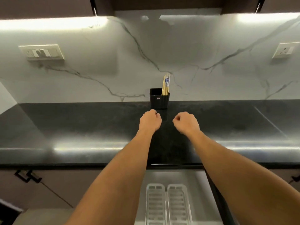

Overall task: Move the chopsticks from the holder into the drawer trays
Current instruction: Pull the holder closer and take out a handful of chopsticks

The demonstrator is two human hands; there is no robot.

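Observation:
A black ribbed holder [159, 100] stands at the back of the dark countertop, against the marble wall. Several wooden chopsticks [166, 85] with blue markings lean in its right side. My left hand [150, 121] hovers just in front of the holder's lower left corner, fingers curled into a fist with nothing in it. To its right, my right hand [186, 123] is also curled and holds nothing. Below the counter edge an open drawer [201, 177] holds two clear slotted trays, the left tray [155, 205] and the right tray [178, 205], side by side with nothing in them.
The dark countertop [81, 127] runs left and right under lit cabinets. A switch plate [42, 52] sits on the wall at left and a socket [284, 50] at right. A black cabinet handle [26, 175] shows at lower left.

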